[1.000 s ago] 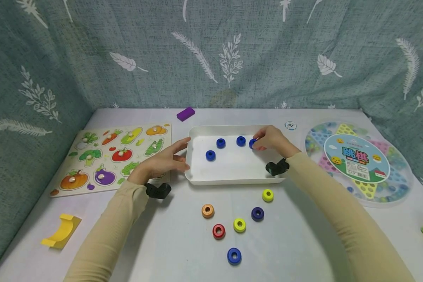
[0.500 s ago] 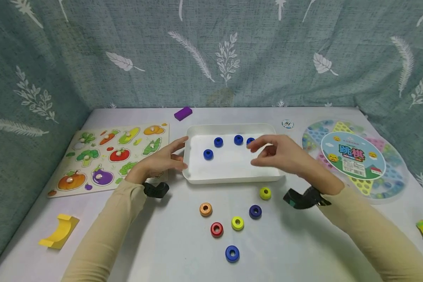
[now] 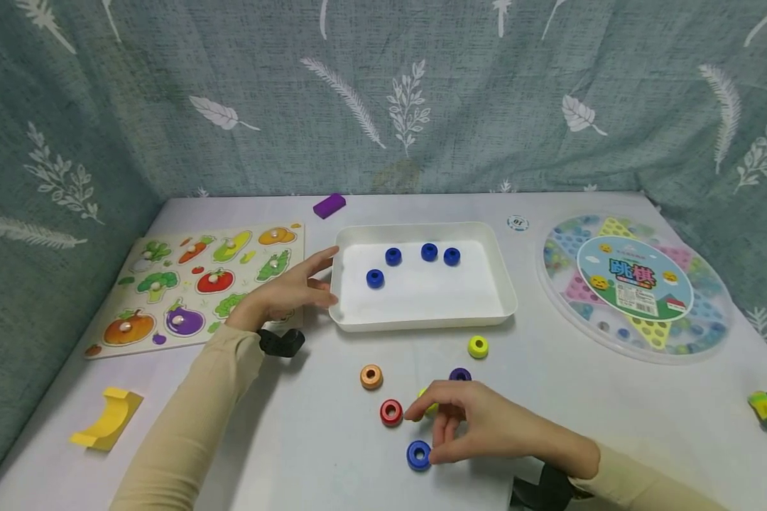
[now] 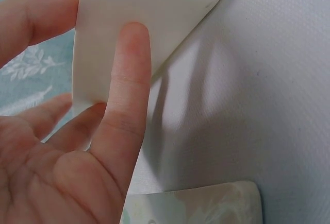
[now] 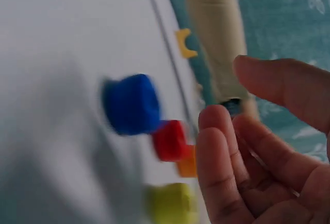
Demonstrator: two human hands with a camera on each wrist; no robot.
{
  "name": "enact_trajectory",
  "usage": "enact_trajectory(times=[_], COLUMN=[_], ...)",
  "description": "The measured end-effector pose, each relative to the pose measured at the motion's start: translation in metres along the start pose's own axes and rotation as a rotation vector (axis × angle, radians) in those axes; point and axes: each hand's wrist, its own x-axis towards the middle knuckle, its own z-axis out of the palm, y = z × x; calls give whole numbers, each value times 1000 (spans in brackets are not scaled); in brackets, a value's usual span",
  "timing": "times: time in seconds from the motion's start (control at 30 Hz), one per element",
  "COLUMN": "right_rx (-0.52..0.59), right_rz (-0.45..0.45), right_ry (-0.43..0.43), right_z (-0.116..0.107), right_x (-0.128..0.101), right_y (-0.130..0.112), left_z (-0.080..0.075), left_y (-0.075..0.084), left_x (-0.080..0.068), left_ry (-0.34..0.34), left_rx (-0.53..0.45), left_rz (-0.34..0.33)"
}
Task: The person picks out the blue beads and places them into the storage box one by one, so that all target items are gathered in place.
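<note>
My left hand [image 3: 287,289] rests at the left end of a white tray [image 3: 422,323], its spread fingertips touching the outer wall [image 4: 103,59]. Four would be too exact, so several small blue rings [image 3: 393,256] lie inside the tray. Over the front of the table, my right hand [image 3: 486,422] holds nothing, thumb and forefinger apart, with the thumb tip right at a larger blue ring [image 3: 418,455]. Its forefinger reaches close to a red ring [image 3: 391,412]. A yellow ring [image 3: 428,402] and a dark blue ring [image 3: 460,374] are partly hidden behind this hand.
An orange ring [image 3: 371,377] and another yellow ring [image 3: 478,347] lie before the tray. A vegetable puzzle board [image 3: 194,284] lies left, a round Chinese checkers box [image 3: 635,284] right. A yellow arch block [image 3: 109,419], purple block [image 3: 329,206] and poker chip [image 3: 518,223] lie about.
My right hand has let go of a blue ring in the tray, drawn back and come down toward the rings at the front. The left hand has stayed at the tray.
</note>
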Motion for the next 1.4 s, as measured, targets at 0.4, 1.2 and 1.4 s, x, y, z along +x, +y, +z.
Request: enact_trajectory(times=[0.4, 1.2, 1.4], right_rx=[5, -131, -228], right_rz=[48, 25, 98], right_ry=[-45, 105, 264], right_z=[17, -35, -87], right_x=[5, 26, 53], right_y=[23, -30, -49], left_z=[-1, -3, -2], left_y=[-2, -3, -4], left_x=[0, -1, 0], left_ry=[-7, -22, -23], left_rx=[-18, -19, -37], left_rz=[21, 21, 18])
